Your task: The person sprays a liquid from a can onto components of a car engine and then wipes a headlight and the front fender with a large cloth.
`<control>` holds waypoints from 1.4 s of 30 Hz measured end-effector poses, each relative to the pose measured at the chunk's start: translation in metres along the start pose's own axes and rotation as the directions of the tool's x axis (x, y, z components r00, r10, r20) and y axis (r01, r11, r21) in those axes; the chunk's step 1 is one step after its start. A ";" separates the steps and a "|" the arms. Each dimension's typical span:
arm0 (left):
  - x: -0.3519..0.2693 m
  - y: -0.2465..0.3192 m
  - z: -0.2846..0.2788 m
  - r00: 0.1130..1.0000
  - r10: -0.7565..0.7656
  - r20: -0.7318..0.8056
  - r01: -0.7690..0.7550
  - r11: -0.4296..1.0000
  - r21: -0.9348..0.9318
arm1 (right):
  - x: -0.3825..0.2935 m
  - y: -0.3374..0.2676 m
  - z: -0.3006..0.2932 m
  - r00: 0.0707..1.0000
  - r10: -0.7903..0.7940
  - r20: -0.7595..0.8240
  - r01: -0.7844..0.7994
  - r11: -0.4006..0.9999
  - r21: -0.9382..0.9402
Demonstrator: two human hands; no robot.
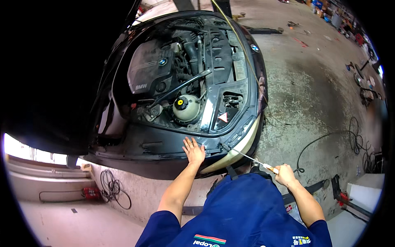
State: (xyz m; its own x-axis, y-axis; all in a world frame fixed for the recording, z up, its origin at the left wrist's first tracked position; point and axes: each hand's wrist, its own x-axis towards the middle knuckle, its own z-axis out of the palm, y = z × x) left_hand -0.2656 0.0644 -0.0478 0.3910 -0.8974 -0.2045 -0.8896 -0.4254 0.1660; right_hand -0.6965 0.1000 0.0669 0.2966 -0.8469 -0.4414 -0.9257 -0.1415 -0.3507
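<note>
My left hand (pixel 194 151) rests flat, fingers spread, on the black trim (pixel 166 140) along the fender edge of a dark BMW car. In my right hand (pixel 284 175) is the handle of a long-shafted tool (pixel 248 156), apparently a screwdriver or pry bar. Its shaft slants up and left to the fender corner, just behind the headlight (pixel 243 146); I cannot tell exactly what the tip touches. Before me lies the open engine bay, with the BMW engine cover (pixel 151 68), a round coolant expansion tank (pixel 186 109) with a black cap, and a diagonal strut brace (pixel 182 86).
A yellowish hose or cable (pixel 239 38) hangs across the car's front. Black cables (pixel 355 136) lie on the concrete floor at right, and a coiled cable (pixel 111 185) at left. Lift arms (pixel 264 31) reach around the car. Tools and parts crowd the far right wall.
</note>
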 end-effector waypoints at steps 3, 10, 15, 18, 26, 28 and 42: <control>-0.008 0.017 -0.002 0.998 0.053 0.019 -0.054 0.998 0.018 | -0.005 0.020 -0.003 1.000 0.014 -0.009 -0.014 1.000 0.023; -0.015 0.037 0.008 0.992 0.108 0.060 -0.114 0.988 0.106 | -0.008 0.041 -0.009 1.000 0.000 -0.015 0.001 0.999 0.050; -0.017 0.043 0.013 0.991 0.091 0.097 -0.104 0.984 0.142 | -0.005 0.043 -0.006 0.996 -0.050 0.070 0.052 0.998 -0.029; -0.017 0.044 0.011 0.990 0.091 0.104 -0.107 0.981 0.162 | -0.003 0.039 -0.020 0.989 -0.007 0.145 0.002 0.999 0.038; -0.023 0.054 0.005 0.987 0.001 0.163 -0.028 0.986 0.164 | 0.002 0.044 -0.016 0.988 -0.113 0.105 0.115 0.993 -0.011; -0.022 0.055 0.004 0.984 -0.016 0.177 -0.015 0.985 0.172 | 0.007 0.043 -0.016 0.989 -0.110 0.097 0.114 0.993 -0.042; -0.022 0.048 0.007 0.982 0.039 0.185 -0.067 0.986 0.152 | 0.057 0.022 -0.015 0.998 0.018 -0.064 -0.011 0.993 0.116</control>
State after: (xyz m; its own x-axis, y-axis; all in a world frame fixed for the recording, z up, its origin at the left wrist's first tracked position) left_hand -0.3186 0.0642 -0.0425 0.3061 -0.8761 -0.3725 -0.9394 -0.3414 0.0309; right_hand -0.7036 0.0409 0.0467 0.2642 -0.8802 -0.3942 -0.8955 -0.0721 -0.4391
